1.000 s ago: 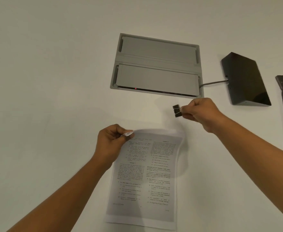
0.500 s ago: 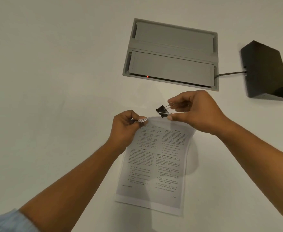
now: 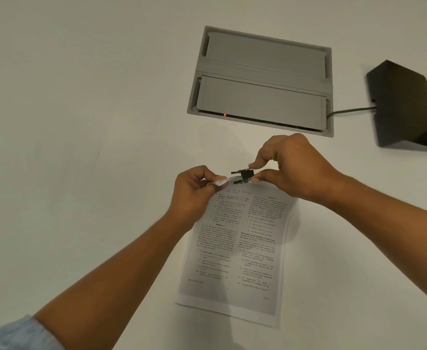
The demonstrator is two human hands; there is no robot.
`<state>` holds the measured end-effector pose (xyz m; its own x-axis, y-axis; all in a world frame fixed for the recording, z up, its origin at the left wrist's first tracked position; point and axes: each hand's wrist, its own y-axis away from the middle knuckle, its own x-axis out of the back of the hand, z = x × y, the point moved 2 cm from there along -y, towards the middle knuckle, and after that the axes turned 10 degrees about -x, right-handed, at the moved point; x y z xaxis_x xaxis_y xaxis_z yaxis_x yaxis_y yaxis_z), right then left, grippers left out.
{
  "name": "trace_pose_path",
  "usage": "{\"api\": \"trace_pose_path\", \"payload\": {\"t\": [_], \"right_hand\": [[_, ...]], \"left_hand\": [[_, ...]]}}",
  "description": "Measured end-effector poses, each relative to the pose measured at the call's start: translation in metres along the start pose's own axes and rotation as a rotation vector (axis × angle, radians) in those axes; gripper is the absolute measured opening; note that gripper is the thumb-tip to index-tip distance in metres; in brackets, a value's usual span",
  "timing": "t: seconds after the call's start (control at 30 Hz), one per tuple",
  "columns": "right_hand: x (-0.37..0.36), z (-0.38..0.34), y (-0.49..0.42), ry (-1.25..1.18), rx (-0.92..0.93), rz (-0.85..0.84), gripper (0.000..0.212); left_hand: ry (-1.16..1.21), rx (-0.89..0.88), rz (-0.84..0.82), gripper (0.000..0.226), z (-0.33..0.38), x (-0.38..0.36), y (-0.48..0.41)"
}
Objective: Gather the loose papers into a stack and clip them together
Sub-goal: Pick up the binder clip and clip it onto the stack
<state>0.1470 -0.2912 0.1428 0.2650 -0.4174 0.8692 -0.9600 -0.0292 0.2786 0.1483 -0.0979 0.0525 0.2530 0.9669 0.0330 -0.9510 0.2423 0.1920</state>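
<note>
A stack of printed papers [image 3: 235,251] lies on the white table [image 3: 81,147], its far edge lifted. My left hand [image 3: 194,190] pinches the stack's upper left corner. My right hand [image 3: 290,168] squeezes the wire handles of a black binder clip [image 3: 244,176], thumb below and forefinger above. The clip's jaws sit at the papers' top edge, just right of my left fingertips. Whether the jaws are around the paper edge I cannot tell.
A grey recessed cable box [image 3: 260,82] with a small red light is set into the table beyond my hands. A black wedge-shaped device [image 3: 404,107] stands at the right, joined to the box by a dark cable [image 3: 351,111].
My right hand has carried the binder clip leftward and down from beside the box to the papers' top edge. My left hand has kept its pinch on the corner.
</note>
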Motion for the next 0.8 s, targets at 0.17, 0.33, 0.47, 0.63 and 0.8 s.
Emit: {"api": "trace_pose_path", "payload": {"t": [0.17,0.33,0.47,0.63,0.8], "right_hand": [[-0.003,-0.006,-0.008,0.047,0.027,-0.069,0.021],[-0.002,-0.009,-0.014,0.068,0.018,-0.119,0.024],[-0.001,-0.010,-0.016,0.080,0.017,-0.162,0.030],[0.001,-0.008,-0.018,0.081,0.008,-0.184,0.029],[-0.001,-0.009,-0.018,0.111,0.009,-0.181,0.023]], "left_hand": [[-0.015,-0.009,-0.008,0.021,-0.001,-0.001,-0.001],[0.066,-0.001,0.020,0.032,-0.003,-0.003,0.002],[0.058,0.008,0.039,0.033,-0.004,-0.005,0.005],[0.107,0.022,0.023,0.024,-0.006,-0.007,0.006],[0.149,0.007,0.017,0.023,-0.008,-0.010,0.006]]}}
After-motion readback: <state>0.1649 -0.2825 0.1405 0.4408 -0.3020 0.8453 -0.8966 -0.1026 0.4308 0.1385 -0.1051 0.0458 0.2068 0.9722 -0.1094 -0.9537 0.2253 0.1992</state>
